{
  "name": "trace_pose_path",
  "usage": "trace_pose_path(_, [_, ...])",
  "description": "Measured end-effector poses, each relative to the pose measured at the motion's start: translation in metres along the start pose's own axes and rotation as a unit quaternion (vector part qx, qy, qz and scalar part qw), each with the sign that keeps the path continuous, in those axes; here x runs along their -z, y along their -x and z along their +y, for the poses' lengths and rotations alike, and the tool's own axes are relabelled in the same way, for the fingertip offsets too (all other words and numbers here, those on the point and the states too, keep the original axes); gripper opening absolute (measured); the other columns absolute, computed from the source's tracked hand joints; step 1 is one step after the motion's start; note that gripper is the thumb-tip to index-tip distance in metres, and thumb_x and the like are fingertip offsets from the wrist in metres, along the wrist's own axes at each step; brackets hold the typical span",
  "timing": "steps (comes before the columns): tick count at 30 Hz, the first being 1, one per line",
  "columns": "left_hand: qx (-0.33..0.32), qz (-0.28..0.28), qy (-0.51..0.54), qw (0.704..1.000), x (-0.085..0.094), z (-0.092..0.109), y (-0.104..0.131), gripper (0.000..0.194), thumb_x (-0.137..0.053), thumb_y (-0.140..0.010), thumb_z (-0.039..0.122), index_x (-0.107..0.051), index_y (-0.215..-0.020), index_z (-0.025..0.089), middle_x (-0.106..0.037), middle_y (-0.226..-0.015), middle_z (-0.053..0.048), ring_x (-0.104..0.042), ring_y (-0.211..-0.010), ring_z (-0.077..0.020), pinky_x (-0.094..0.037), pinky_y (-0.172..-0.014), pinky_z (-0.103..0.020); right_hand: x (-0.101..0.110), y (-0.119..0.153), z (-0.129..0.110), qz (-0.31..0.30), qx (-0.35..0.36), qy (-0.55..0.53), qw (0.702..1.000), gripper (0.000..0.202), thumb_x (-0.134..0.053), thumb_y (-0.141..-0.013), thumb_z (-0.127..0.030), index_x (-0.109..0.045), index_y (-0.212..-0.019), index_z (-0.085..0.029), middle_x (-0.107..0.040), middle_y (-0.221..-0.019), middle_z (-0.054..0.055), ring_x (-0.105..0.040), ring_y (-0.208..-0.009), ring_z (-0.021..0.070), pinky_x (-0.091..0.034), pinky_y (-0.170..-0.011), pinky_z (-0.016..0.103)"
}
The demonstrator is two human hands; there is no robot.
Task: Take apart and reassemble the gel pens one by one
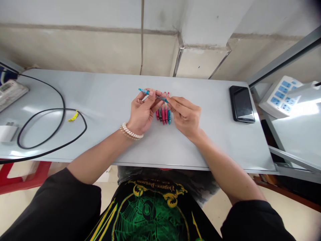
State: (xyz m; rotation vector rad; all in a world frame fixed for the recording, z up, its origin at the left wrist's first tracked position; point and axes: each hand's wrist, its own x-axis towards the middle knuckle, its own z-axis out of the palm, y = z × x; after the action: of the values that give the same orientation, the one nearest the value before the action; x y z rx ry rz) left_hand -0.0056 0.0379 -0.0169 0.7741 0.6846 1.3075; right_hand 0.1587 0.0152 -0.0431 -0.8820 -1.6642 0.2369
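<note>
Both hands meet above the middle of the table around a slim blue pen (144, 91). My left hand (142, 113) is closed on its barrel between thumb and fingers, with the blue end sticking out to the upper left. My right hand (187, 115) pinches the other end, where a blue tip shows at the fingertips; whether that part is loose from the barrel I cannot tell. Just below and behind the hands, several pens (163, 115) lie side by side on the table, pink, dark and blue. My hands hide their upper parts in places.
The grey table (107, 134) runs up to the wall. A black cable (64, 100) with a yellow tag (73, 116) loops on the left, near a white plug adapter (8, 132). A black device (242, 104) lies at the right; beyond it is a white power strip (282, 93).
</note>
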Motion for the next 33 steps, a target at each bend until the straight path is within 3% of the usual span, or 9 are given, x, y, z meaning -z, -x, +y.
trace_pose_path(3, [-0.002,0.014,-0.015,1.000,0.001,0.003,-0.003,0.023,-0.085,-0.094,0.031,-0.064,-0.092,0.021,-0.078,-0.096,0.001,-0.080,-0.100,-0.0146,-0.065,-0.082,-0.020,0.002,-0.004,-0.001,0.008,-0.023,-0.006,1.000,0.019,-0.067,-0.104,-0.033,-0.081,-0.115,-0.030,-0.080,-0.114,0.006,-0.077,-0.106,0.0212,-0.067,-0.094,0.040])
trace_pose_path(7, [-0.017,0.013,-0.017,1.000,0.002,0.007,-0.006,0.026,-0.086,-0.093,0.032,-0.062,-0.093,0.022,-0.077,-0.096,0.001,-0.080,-0.101,-0.0155,-0.065,-0.080,-0.021,0.007,-0.010,-0.006,0.002,-0.165,-0.091,0.982,0.026,-0.069,-0.102,-0.049,-0.080,-0.108,-0.026,-0.077,-0.087,0.002,-0.075,-0.075,0.0160,-0.068,-0.071,0.033])
trace_pose_path(11, [-0.021,0.009,-0.014,1.000,0.001,0.006,-0.006,0.028,-0.086,-0.092,0.033,-0.061,-0.092,0.021,-0.076,-0.097,0.001,-0.080,-0.100,-0.0149,-0.065,-0.080,-0.020,0.009,-0.013,-0.008,0.001,-0.159,-0.121,0.980,0.029,-0.083,-0.089,-0.054,-0.081,-0.097,-0.026,-0.077,-0.106,0.005,-0.076,-0.097,0.0186,-0.068,-0.085,0.036])
trace_pose_path(14, [-0.025,-0.003,-0.009,1.000,0.000,0.006,-0.005,0.029,-0.087,-0.091,0.034,-0.062,-0.092,0.021,-0.076,-0.096,0.001,-0.080,-0.099,-0.0149,-0.065,-0.079,-0.019,0.009,-0.013,-0.010,-0.008,-0.204,-0.149,0.968,0.028,-0.079,-0.094,-0.051,-0.080,-0.107,-0.026,-0.076,-0.091,0.002,-0.074,-0.079,0.0145,-0.067,-0.071,0.031])
trace_pose_path(19, [-0.022,-0.009,-0.016,1.000,0.000,0.006,-0.004,0.031,-0.088,-0.090,0.037,-0.062,-0.093,0.021,-0.076,-0.097,0.000,-0.080,-0.098,-0.0147,-0.066,-0.079,-0.019,0.010,-0.013,-0.012,0.003,-0.181,-0.134,0.974,0.031,-0.086,-0.087,-0.051,-0.080,-0.108,-0.029,-0.074,-0.110,0.004,-0.075,-0.093,0.0173,-0.069,-0.081,0.035])
trace_pose_path(23, [-0.016,-0.009,-0.020,1.000,0.001,0.005,-0.005,0.032,-0.089,-0.088,0.039,-0.063,-0.092,0.021,-0.077,-0.096,0.000,-0.080,-0.097,-0.0149,-0.066,-0.080,-0.021,0.010,-0.013,-0.011,-0.008,-0.189,-0.135,0.973,0.020,-0.079,-0.094,-0.046,-0.080,-0.097,-0.027,-0.072,-0.096,0.004,-0.073,-0.087,0.0167,-0.067,-0.076,0.034])
trace_pose_path(26, [-0.012,-0.009,-0.010,1.000,0.001,0.004,-0.004,0.031,-0.090,-0.088,0.036,-0.064,-0.092,0.020,-0.077,-0.096,0.001,-0.080,-0.093,-0.0129,-0.066,-0.079,-0.019,0.009,-0.011,-0.012,-0.026,-0.160,-0.118,0.980,0.026,-0.087,-0.088,-0.042,-0.080,-0.109,-0.028,-0.070,-0.124,0.007,-0.073,-0.110,0.0208,-0.067,-0.092,0.038])
trace_pose_path(29, [-0.004,-0.001,-0.014,1.000,0.000,0.002,-0.003,0.028,-0.089,-0.089,0.033,-0.065,-0.091,0.020,-0.078,-0.094,0.001,-0.079,-0.089,-0.0114,-0.065,-0.077,-0.018,0.008,-0.007,-0.011,-0.063,-0.168,-0.102,0.979,0.036,-0.076,-0.098,-0.039,-0.072,-0.132,-0.030,-0.074,-0.122,0.006,-0.075,-0.097,0.0176,-0.067,-0.081,0.033])
trace_pose_path(33, [-0.004,0.070,-0.043,0.997,0.000,0.005,-0.008,0.019,-0.081,-0.097,0.030,-0.068,-0.087,0.020,-0.079,-0.091,0.000,-0.078,-0.087,-0.0102,-0.065,-0.080,-0.018,0.008,-0.005,-0.005,-0.077,-0.053,0.039,0.995,0.029,-0.052,-0.111,-0.032,-0.077,-0.125,-0.027,-0.077,-0.102,0.006,-0.070,-0.079,0.0158,-0.059,-0.070,0.031])
